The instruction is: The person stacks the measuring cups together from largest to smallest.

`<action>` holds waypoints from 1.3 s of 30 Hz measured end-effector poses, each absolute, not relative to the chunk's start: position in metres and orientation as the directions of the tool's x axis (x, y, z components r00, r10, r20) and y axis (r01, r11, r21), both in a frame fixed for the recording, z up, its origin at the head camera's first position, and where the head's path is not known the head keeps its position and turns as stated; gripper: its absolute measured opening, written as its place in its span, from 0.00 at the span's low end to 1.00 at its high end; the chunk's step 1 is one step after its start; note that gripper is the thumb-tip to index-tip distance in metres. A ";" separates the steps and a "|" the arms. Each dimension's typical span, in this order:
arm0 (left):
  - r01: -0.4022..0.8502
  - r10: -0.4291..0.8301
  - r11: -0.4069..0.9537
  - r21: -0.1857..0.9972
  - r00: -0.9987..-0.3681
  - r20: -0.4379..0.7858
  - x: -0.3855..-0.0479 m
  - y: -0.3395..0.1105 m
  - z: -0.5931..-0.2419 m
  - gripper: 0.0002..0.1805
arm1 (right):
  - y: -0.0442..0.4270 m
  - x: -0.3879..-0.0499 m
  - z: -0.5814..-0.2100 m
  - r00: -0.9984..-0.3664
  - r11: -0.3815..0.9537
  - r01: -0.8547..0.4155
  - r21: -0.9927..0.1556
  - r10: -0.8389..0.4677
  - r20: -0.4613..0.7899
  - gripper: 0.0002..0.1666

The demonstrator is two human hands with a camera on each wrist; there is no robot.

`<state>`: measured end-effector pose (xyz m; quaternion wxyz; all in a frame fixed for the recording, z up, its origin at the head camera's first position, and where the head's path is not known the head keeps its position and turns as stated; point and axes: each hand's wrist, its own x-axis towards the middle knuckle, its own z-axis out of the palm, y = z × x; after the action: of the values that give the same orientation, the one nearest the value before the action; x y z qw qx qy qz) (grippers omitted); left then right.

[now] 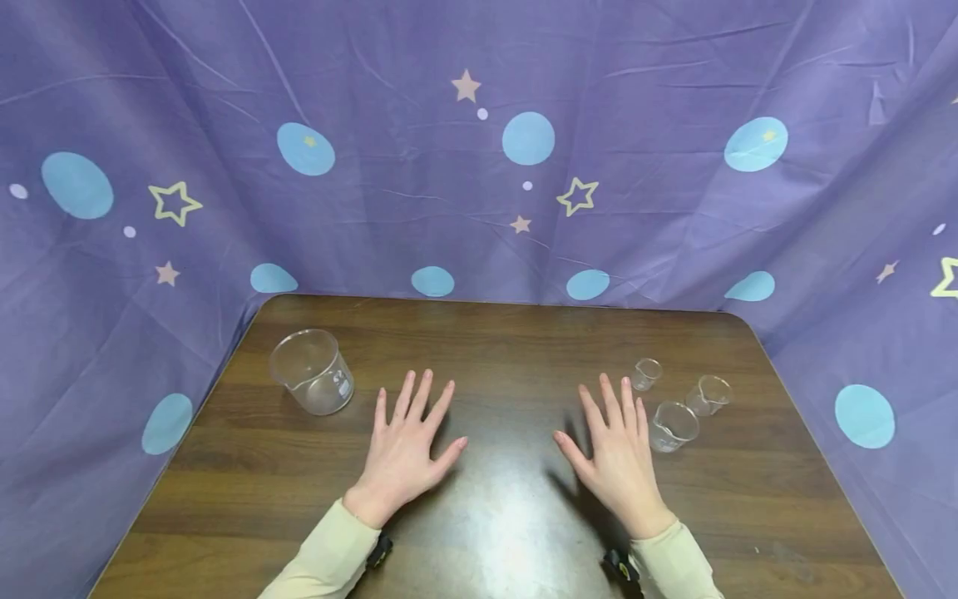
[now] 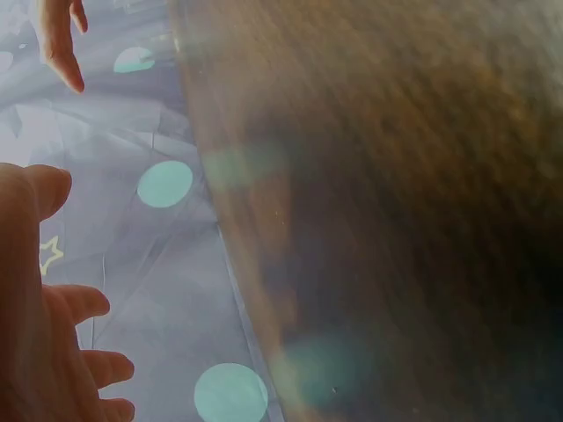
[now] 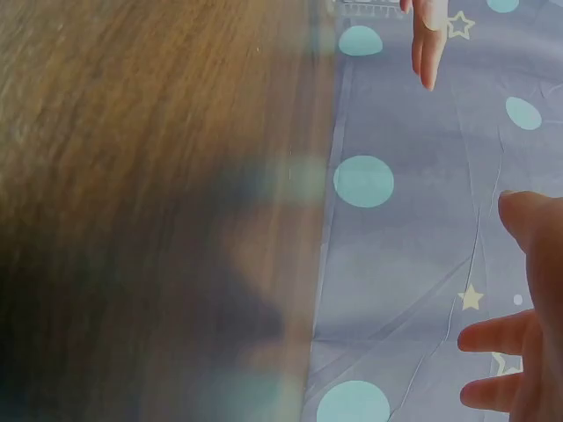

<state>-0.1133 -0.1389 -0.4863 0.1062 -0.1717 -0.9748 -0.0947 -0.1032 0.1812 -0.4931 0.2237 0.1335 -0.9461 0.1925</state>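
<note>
In the head view my left hand (image 1: pixel 404 456) is held over the table with its fingers spread and nothing in them. A large glass beaker (image 1: pixel 313 374) with a white printed label stands to its upper left, apart from the fingers. My right hand (image 1: pixel 617 462), also spread and holding nothing, is nearest a small glass beaker (image 1: pixel 675 428), just right of its little finger; whether they touch I cannot tell. Behind that beaker stand a similar glass beaker (image 1: pixel 709 396) and a smaller one (image 1: pixel 647 374). Both wrist views show spread fingers above the wood, without any beaker in sight.
The brown wooden table (image 1: pixel 494 358) has rounded far corners. A purple curtain (image 1: pixel 419 208) with stars and blue dots hangs behind it and along both sides. Dark straps sit at both wrists, by the pale sleeves (image 1: pixel 329 553). Light glares off the table's middle.
</note>
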 end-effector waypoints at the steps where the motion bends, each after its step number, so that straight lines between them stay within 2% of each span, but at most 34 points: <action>1: 0.354 0.314 0.924 0.147 -0.919 0.239 -0.113 -0.139 -0.486 0.44 | 0.181 -0.104 -0.493 -0.864 0.890 -0.340 -0.303 -0.169 0.473 0.46; 11: 0.351 0.302 0.918 0.185 -0.920 0.250 -0.110 -0.140 -0.482 0.43 | 0.179 -0.105 -0.491 -0.862 0.877 -0.366 -0.311 -0.194 0.469 0.44; 16: 0.355 0.286 0.911 0.211 -0.910 0.301 -0.108 -0.143 -0.479 0.40 | 0.174 -0.109 -0.488 -0.848 0.862 -0.403 -0.309 -0.224 0.480 0.41; 20: 0.376 0.272 0.896 0.236 -0.885 0.377 -0.107 -0.145 -0.478 0.36 | 0.168 -0.114 -0.482 -0.820 0.849 -0.442 -0.289 -0.252 0.514 0.38; 28: 0.409 0.184 0.856 0.315 -0.812 0.554 -0.105 -0.154 -0.475 0.20 | 0.149 -0.125 -0.469 -0.783 0.813 -0.519 -0.264 -0.329 0.528 0.29; 39: 0.392 0.039 0.834 0.389 -0.744 0.667 -0.099 -0.182 -0.475 0.12 | 0.106 -0.137 -0.459 -0.761 0.758 -0.599 -0.258 -0.439 0.477 0.24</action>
<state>-0.0993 -0.1822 -0.4750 0.3367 -0.1200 -0.8964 -0.2619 -0.1366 0.1059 -0.4588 0.1980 0.2834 -0.9164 0.2018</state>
